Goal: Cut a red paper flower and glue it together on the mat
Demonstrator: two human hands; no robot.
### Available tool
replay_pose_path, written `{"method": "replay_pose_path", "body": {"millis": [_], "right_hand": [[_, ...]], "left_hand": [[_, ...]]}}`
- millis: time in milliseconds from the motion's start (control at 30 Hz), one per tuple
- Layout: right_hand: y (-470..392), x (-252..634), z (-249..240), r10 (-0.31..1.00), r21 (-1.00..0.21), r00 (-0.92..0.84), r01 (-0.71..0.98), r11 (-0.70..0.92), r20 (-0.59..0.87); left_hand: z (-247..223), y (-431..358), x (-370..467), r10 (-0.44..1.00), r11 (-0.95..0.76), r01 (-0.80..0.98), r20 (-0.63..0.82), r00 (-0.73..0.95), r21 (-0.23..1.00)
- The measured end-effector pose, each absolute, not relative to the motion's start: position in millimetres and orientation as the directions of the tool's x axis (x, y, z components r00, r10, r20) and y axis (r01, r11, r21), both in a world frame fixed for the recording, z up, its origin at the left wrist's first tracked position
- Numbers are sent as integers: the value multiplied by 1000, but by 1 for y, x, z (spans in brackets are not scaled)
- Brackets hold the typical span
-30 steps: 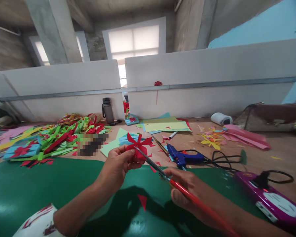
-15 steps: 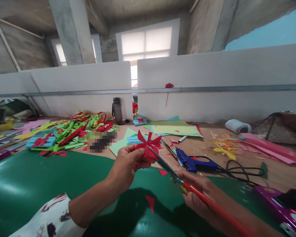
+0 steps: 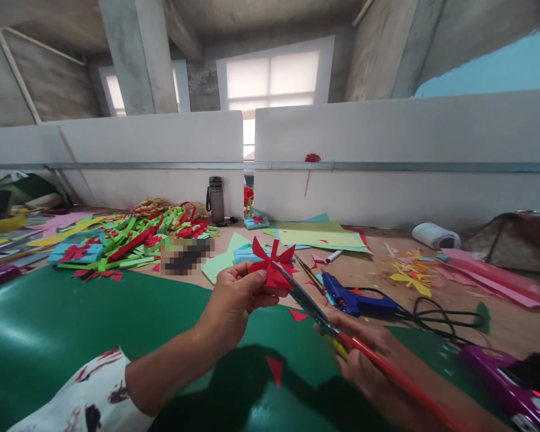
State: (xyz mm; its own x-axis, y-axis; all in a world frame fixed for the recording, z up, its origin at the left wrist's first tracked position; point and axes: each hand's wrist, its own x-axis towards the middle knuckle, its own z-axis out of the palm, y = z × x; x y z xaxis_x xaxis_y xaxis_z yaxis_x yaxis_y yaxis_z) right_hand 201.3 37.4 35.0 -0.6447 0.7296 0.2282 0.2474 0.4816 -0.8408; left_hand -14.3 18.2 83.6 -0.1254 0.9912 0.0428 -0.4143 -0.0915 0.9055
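My left hand (image 3: 234,300) pinches a red paper flower (image 3: 270,264) with pointed petals, held up over a green sheet (image 3: 72,324). My right hand (image 3: 369,360) grips red-handled scissors (image 3: 337,333); their dark blades reach up and left into the flower's lower right edge. Small red paper offcuts (image 3: 274,369) lie on the green sheet below my hands.
A blue glue gun (image 3: 351,298) with a black cord lies right of the flower. A pile of green and red paper strips (image 3: 130,237) sits at the left, a dark bottle (image 3: 215,200) by the white partition, coloured sheets (image 3: 319,234) behind, a purple device (image 3: 508,375) at right.
The camera view has swung to the left, so everything sits further right in frame. Both hands keep their hold, with the scissors still at the flower's edge.
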Motion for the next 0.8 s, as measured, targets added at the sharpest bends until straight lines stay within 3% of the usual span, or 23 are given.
{"method": "replay_pose_path", "body": {"millis": [200, 500, 800], "right_hand": [[34, 200, 30, 757, -897, -617, 181, 403, 216], [26, 197, 48, 767, -861, -594, 232, 452, 242], [30, 197, 50, 743, -872, -655, 278, 404, 135]], "left_hand": [[84, 18, -13, 992, -78, -418, 27, -126, 905], [82, 20, -14, 992, -95, -425, 49, -117, 900], [81, 19, -13, 994, -87, -438, 46, -104, 895]]}}
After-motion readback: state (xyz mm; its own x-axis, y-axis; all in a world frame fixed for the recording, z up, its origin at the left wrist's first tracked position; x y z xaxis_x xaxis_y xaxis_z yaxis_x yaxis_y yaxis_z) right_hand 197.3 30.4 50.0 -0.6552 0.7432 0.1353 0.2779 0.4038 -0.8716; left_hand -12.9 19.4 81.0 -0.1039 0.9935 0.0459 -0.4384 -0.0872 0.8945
